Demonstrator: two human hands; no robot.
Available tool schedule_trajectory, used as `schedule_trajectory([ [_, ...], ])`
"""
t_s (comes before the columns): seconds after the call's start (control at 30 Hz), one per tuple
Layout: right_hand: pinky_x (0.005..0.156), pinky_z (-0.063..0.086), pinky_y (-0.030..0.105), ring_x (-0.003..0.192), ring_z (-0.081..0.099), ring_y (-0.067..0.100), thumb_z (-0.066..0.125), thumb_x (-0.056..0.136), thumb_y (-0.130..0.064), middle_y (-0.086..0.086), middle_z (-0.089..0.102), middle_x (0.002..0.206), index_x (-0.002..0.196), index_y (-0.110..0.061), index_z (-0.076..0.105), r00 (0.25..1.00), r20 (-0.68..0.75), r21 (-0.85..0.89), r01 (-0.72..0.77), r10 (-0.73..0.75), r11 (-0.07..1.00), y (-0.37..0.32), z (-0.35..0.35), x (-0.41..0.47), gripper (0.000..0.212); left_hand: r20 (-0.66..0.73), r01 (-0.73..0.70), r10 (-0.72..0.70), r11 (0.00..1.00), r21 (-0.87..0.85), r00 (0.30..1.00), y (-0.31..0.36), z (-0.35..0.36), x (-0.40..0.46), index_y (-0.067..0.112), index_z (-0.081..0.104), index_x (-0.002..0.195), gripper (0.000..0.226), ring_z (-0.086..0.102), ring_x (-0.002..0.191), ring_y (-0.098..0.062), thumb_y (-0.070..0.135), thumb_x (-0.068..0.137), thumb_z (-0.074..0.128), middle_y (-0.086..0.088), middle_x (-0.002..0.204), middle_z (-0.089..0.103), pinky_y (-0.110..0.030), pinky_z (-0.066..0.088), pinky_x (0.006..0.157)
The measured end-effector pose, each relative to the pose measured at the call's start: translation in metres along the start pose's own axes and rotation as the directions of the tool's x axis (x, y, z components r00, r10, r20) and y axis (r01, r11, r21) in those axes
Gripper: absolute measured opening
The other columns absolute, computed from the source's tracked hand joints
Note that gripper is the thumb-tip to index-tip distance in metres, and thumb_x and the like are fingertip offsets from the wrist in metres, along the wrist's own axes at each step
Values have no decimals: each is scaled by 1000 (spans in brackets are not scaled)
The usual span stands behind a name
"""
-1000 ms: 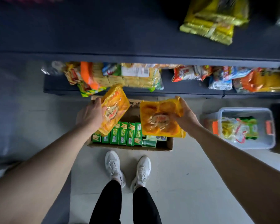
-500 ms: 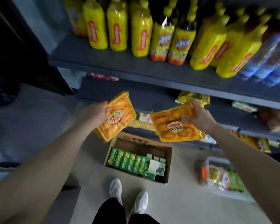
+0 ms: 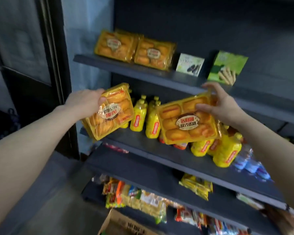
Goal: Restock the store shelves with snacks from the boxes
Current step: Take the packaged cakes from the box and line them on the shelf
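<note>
Left hand [image 3: 85, 100] curled round the upper left corner of a yellow cake pack [image 3: 109, 111], thumb on the front film, pack tilted and held in the air in front of the shelving. Right hand [image 3: 217, 102] gripping the upper right end of a second cake pack [image 3: 187, 120], thumb across its front, fingers over the top edge; this pack also tilted and off any shelf. Above and between the hands, on the top shelf [image 3: 185, 80], two matching cake packs [image 3: 134, 49] leaning side by side. Just above the right hand, two green boxes [image 3: 210, 67] on that shelf. Between and below the hands, yellow bottles [image 3: 146, 117] standing on the next shelf down. Well below both hands, mixed snack bags [image 3: 139, 199] and a cardboard box [image 3: 126, 224].
</note>
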State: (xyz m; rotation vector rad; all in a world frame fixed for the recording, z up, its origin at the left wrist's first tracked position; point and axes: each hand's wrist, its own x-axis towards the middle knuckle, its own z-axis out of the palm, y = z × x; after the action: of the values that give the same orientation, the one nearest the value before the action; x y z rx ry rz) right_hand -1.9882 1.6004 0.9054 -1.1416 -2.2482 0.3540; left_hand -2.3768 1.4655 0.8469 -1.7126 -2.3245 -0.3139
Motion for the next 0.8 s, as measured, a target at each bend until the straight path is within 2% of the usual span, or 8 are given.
schedule_trajectory([
  [0.07, 92, 53, 39, 105, 60, 19, 77, 87, -27, -7, 51, 129, 136, -43, 43, 998, -44, 30, 42, -41, 999, -17, -23, 22, 62, -75, 9, -11, 1000, -20, 997, -10, -26, 16, 23, 49, 131, 39, 60, 95, -34, 43, 106, 28, -14, 108, 63, -36, 39, 66],
  [0.17, 76, 61, 36, 100, 64, 17, 74, 89, -25, -7, 57, 120, 127, -43, 52, 990, -127, 121, 74, -58, 990, -35, -45, 56, 47, -183, 9, -17, 999, -43, 983, -32, -53, 44, 24, 52, 127, 39, 61, 100, -37, 46, 105, 29, -15, 113, 64, -40, 45, 71],
  [0.27, 68, 58, 28, 91, 63, 7, 72, 91, -25, -9, 58, 111, 120, -37, 57, 962, -266, 158, 108, -63, 981, -51, -51, 94, 35, -240, 18, -33, 998, -64, 970, -55, -68, 74, 24, 55, 120, 37, 61, 96, -36, 47, 104, 31, -10, 105, 64, -39, 45, 69],
  [0.37, 61, 54, 19, 82, 62, 2, 69, 94, -22, -6, 60, 112, 123, -36, 60, 917, -399, 183, 69, 10, 981, -56, -37, 139, 33, -267, 29, -47, 997, -72, 963, -80, -74, 105, 23, 56, 117, 35, 61, 92, -33, 45, 104, 32, -7, 100, 65, -38, 45, 67],
  [0.5, 76, 61, 42, 92, 68, 22, 65, 96, -23, -2, 64, 114, 122, -45, 62, 904, -424, 138, 4, 55, 990, -59, 6, 201, 35, -240, 47, -78, 990, -134, 968, -111, -74, 148, 24, 57, 120, 35, 59, 89, -28, 45, 105, 34, -5, 99, 64, -36, 45, 68],
  [0.6, 81, 60, 43, 99, 65, 24, 63, 97, -23, 3, 64, 121, 122, -42, 62, 916, -394, 98, -37, 73, 995, -61, 39, 249, 32, -214, 24, -69, 979, -204, 975, -132, -76, 183, 26, 57, 124, 36, 60, 92, -27, 46, 104, 34, -4, 102, 64, -40, 50, 77],
  [0.7, 82, 60, 47, 101, 64, 25, 63, 98, -23, 0, 63, 119, 119, -43, 63, 919, -376, 118, -84, 123, 989, -63, 65, 292, 29, -193, -21, -17, 981, -191, 981, -147, -77, 218, 28, 57, 123, 34, 58, 90, -23, 46, 104, 35, -2, 102, 64, -37, 48, 74],
  [0.8, 81, 60, 45, 100, 63, 24, 64, 98, -23, -1, 61, 116, 120, -39, 63, 920, -361, 87, -128, 151, 988, -62, 86, 324, 28, -178, -75, 45, 983, -167, 983, -156, -75, 249, 28, 57, 124, 34, 60, 96, -25, 45, 105, 35, -3, 109, 65, -36, 46, 77],
])
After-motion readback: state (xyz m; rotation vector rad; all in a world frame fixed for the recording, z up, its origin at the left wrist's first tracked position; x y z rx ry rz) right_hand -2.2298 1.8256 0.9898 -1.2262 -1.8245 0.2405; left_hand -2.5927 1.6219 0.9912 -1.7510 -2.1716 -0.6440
